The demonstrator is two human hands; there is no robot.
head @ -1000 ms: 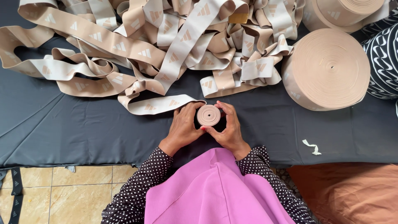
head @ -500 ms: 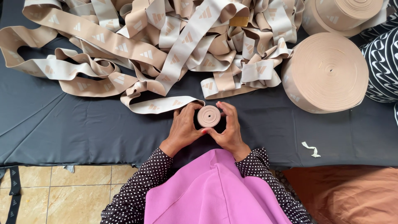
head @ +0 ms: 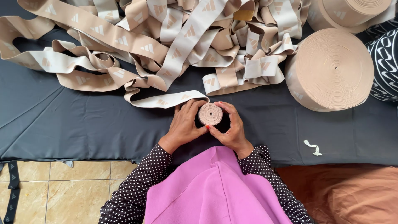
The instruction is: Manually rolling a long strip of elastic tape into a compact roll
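Note:
A small beige roll of elastic band (head: 210,113) stands on edge between both hands over the dark grey cloth (head: 83,128). My left hand (head: 185,123) cups its left side, fingers curled over the top. My right hand (head: 230,127) grips its right side with thumb and fingers. A loose strip (head: 166,99) runs from the roll leftward into the big tangled heap of beige and off-white printed band (head: 166,37) lying just beyond the hands.
A large wound beige roll (head: 331,68) lies at the right, another (head: 352,12) behind it. A black-and-white patterned cushion (head: 385,62) sits at the far right. A small white scrap (head: 313,147) lies on the cloth. Tiled floor (head: 62,186) shows lower left, brown fabric (head: 352,195) lower right.
Both hands stay around the small roll, turning it slightly; the loose strip feeding it has shifted a little. Nothing else has moved.

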